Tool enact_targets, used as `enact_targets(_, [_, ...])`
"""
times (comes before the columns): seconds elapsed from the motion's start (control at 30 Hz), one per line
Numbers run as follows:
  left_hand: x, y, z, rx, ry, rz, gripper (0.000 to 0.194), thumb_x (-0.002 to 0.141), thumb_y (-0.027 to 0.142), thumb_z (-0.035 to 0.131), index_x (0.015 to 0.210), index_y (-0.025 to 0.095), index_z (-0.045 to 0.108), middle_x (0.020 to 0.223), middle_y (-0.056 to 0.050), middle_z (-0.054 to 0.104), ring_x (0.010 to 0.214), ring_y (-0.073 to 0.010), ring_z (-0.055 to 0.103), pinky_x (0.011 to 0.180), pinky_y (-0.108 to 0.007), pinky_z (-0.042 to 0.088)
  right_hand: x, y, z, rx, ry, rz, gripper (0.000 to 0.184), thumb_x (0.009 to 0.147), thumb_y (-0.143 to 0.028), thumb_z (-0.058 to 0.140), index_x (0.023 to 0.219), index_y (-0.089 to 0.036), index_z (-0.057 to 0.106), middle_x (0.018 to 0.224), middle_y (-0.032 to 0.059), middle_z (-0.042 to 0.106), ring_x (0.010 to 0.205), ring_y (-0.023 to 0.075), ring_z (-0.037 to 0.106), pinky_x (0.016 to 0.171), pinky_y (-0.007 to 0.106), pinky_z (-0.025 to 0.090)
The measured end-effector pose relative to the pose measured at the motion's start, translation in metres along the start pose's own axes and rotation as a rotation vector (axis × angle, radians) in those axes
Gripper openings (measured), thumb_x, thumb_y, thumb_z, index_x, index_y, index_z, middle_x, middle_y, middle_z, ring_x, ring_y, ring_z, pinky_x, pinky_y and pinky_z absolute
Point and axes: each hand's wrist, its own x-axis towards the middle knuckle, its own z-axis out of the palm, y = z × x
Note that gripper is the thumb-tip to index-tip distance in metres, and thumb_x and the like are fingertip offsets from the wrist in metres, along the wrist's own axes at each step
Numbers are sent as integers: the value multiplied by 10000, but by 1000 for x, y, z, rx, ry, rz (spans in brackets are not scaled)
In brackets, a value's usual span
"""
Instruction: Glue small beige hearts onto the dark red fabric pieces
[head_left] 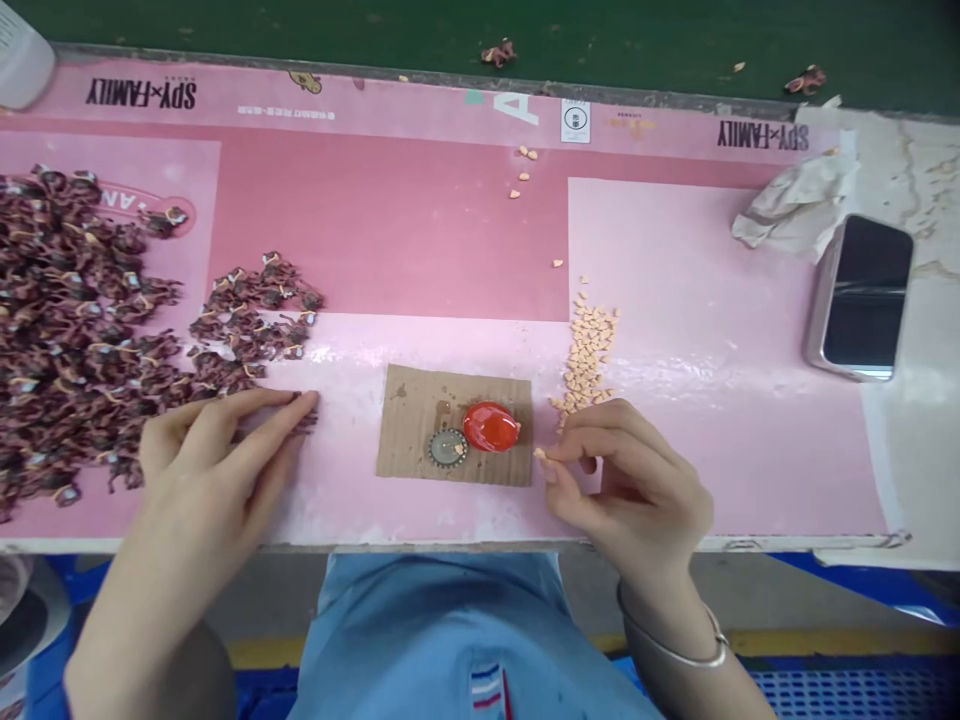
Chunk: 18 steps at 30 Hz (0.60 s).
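My left hand (217, 460) is at the right edge of a small group of dark reddish-brown figures (255, 310). Its fingertips are closed on one such figure (306, 412), mostly hidden by the fingers. My right hand (630, 480) pinches a tiny beige piece (539, 454) between thumb and fingertip, just off the cardboard's right edge. On that cardboard (409, 420) sit a red oval cap (491, 427) with glossy liquid and a ridged metal bottle cap (448, 448). A heap of beige pieces (589, 355) lies beyond my right hand.
A large pile of the same figures (75, 330) covers the left of the pink printed mat (390, 230). A phone (862, 300) and crumpled paper (799, 210) are at the right. A white container (22, 60) stands at the upper left. Stray pieces lie on the green strip (637, 40).
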Motion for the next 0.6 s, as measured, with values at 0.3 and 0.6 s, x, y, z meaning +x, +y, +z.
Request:
enact_targets(0.3, [0, 24, 7, -179, 58, 13, 223, 1069, 174, 501, 1243, 223, 633, 1161, -85, 750, 1045, -234, 692, 950, -346, 517, -1, -18, 9, 132, -34, 26, 170, 872, -87, 709, 857, -233, 624, 751, -3, 627, 671, 151, 592, 566, 304, 473])
enact_targets(0.6, [12, 80, 6, -970, -86, 31, 108, 1073, 204, 528, 1095, 234, 629, 826, -12, 678, 721, -126, 660, 642, -195, 566, 5, -38, 20, 198, -58, -74, 154, 840, -67, 685, 857, -209, 627, 748, -6, 647, 634, 123, 598, 547, 290, 481])
